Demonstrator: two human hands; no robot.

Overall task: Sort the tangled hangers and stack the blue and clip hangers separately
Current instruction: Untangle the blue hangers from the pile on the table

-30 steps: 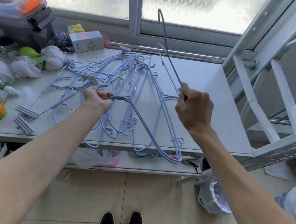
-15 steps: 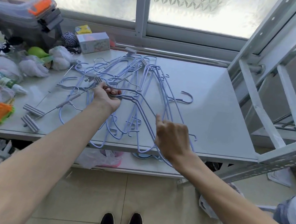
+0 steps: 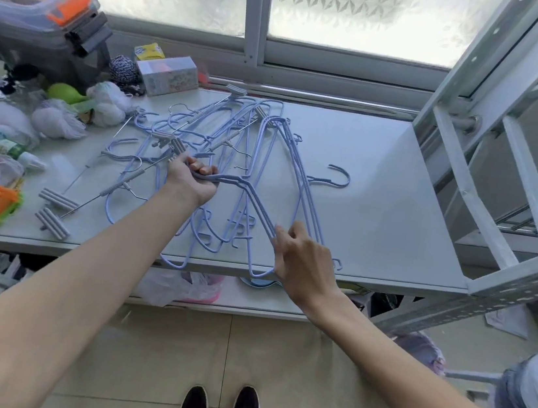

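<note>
So the left grip (image 3: 192, 181) is curled tight round the neck of a blue hanger (image 3: 260, 209) mid-frame. The right grip (image 3: 304, 263) pinches that same hanger's wire lower down, near the front edge of the surface (image 3: 388, 219). That hanger sits on top of the tangled pile (image 3: 255, 140) of blue ones spread over the middle of the surface. A loose hanger (image 3: 348, 178) lies just right of the pile, hook sticking out to the right. Clip hangers (image 3: 90, 201) lie at the left, a few mixed into the pile. Bags (image 3: 56, 121) and a bottle (image 3: 5, 146) crowd the far left.
</note>
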